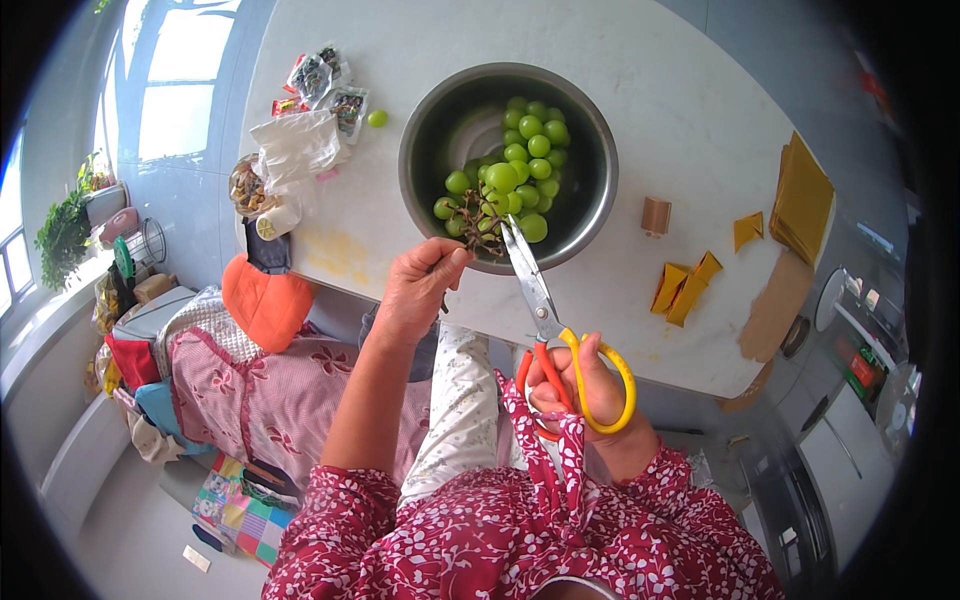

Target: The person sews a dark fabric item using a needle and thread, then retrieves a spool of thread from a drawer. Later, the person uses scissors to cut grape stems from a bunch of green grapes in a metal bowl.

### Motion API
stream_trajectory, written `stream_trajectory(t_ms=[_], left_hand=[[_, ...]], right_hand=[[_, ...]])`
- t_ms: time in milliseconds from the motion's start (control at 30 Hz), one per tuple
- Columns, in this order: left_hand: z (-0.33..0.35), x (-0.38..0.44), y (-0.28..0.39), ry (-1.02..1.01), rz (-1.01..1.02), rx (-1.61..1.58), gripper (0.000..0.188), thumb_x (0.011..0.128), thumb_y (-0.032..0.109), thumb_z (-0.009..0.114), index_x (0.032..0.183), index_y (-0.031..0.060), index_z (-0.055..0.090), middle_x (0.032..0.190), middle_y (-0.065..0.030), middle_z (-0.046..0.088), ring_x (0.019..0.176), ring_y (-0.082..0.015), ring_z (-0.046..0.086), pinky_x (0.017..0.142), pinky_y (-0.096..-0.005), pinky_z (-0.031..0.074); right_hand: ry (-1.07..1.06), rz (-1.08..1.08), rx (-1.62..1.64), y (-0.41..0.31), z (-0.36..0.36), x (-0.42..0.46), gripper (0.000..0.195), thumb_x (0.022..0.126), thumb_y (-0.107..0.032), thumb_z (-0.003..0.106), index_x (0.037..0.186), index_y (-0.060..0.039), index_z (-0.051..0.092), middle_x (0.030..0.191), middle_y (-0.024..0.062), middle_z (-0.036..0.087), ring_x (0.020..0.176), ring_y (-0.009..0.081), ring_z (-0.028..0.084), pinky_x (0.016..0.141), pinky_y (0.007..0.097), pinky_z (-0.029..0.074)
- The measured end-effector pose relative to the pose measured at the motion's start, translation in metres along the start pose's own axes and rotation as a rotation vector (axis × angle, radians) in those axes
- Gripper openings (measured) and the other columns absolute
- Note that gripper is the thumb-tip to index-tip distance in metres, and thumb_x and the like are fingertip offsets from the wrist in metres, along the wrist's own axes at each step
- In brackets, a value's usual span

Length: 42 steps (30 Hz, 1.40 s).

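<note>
Green grapes (pixel 532 146) lie in a deep stainless steel bowl (pixel 602 161), most still attached to a brown branching stem (pixel 484 225). My left hand (pixel 426 281) pinches the bare end of that stem at the bowl's near rim. In my right hand (pixel 589 379) is a pair of scissors (pixel 534 281) with one yellow and one red-orange handle loop. The blades point up into the bowl and look nearly closed, their tips beside the stem and the lowest grapes. Whether they touch the stem I cannot tell.
A loose grape (pixel 377 118) rests on the pale table (pixel 352 202). Left of it are small snack packets (pixel 349 109) and a white plastic bag (pixel 300 146). Rightward stand a brown cylinder (pixel 656 216), folded gold paper pieces (pixel 675 289) and a gold paper stack (pixel 801 199). An orange cushion (pixel 266 304) adjoins the table's edge.
</note>
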<state>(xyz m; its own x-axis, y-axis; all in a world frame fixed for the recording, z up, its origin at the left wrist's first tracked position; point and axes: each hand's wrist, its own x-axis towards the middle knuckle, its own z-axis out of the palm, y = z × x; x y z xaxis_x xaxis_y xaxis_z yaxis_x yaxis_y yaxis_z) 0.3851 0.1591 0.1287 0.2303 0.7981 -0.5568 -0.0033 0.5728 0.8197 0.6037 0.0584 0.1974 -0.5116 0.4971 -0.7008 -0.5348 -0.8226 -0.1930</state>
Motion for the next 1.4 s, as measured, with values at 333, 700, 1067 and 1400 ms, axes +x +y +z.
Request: stream_trajectory(t_ms=[333, 700, 1067, 1400], left_hand=[[0.014, 0.003, -0.003, 0.02, -0.054, 0.012, 0.012, 0.091, 0.012, 0.061, 0.09, 0.0004, 0.064, 0.067, 0.0037, 0.052, 0.062, -0.005, 0.046, 0.057, -0.0202, 0.038], [0.041, 0.0, -0.017, 0.15, -0.037, -0.111, 0.011, 0.093, 0.01, 0.058, 0.091, 0.0002, 0.063, 0.07, 0.0034, 0.054, 0.064, -0.0048, 0.046, 0.059, -0.0196, 0.038], [0.052, 0.004, 0.0, 0.158, -0.171, -0.229, 0.014, 0.092, 0.013, 0.059, 0.088, 0.0002, 0.062, 0.062, 0.004, 0.047, 0.055, -0.0043, 0.038, 0.05, -0.0194, 0.029], [0.049, 0.007, 0.003, 0.149, -0.192, -0.256, 0.013, 0.092, 0.013, 0.058, 0.087, 0.0009, 0.061, 0.06, 0.0046, 0.044, 0.052, -0.0042, 0.035, 0.047, -0.0194, 0.028]], right_hand=[[0.086, -0.051, -0.044, -0.006, 0.001, -0.004, 0.072, 0.09, -0.068, 0.032, 0.083, 0.0004, 0.053, 0.065, 0.0008, 0.046, 0.054, 0.0063, 0.04, 0.05, 0.0195, 0.033], [0.197, -0.106, -0.109, 0.005, 0.009, -0.002, 0.062, 0.093, -0.062, 0.033, 0.084, -0.0038, 0.052, 0.063, -0.0024, 0.045, 0.05, 0.0047, 0.037, 0.047, 0.019, 0.032], [0.27, -0.126, -0.389, -0.012, -0.009, -0.007, 0.044, 0.097, -0.045, 0.045, 0.08, -0.0047, 0.051, 0.06, -0.0042, 0.042, 0.047, 0.0042, 0.037, 0.041, 0.0211, 0.031], [0.128, -0.157, -0.361, -0.019, -0.024, -0.006, 0.042, 0.097, -0.044, 0.047, 0.08, -0.0057, 0.05, 0.061, -0.0048, 0.043, 0.051, 0.0039, 0.037, 0.047, 0.02, 0.031]])
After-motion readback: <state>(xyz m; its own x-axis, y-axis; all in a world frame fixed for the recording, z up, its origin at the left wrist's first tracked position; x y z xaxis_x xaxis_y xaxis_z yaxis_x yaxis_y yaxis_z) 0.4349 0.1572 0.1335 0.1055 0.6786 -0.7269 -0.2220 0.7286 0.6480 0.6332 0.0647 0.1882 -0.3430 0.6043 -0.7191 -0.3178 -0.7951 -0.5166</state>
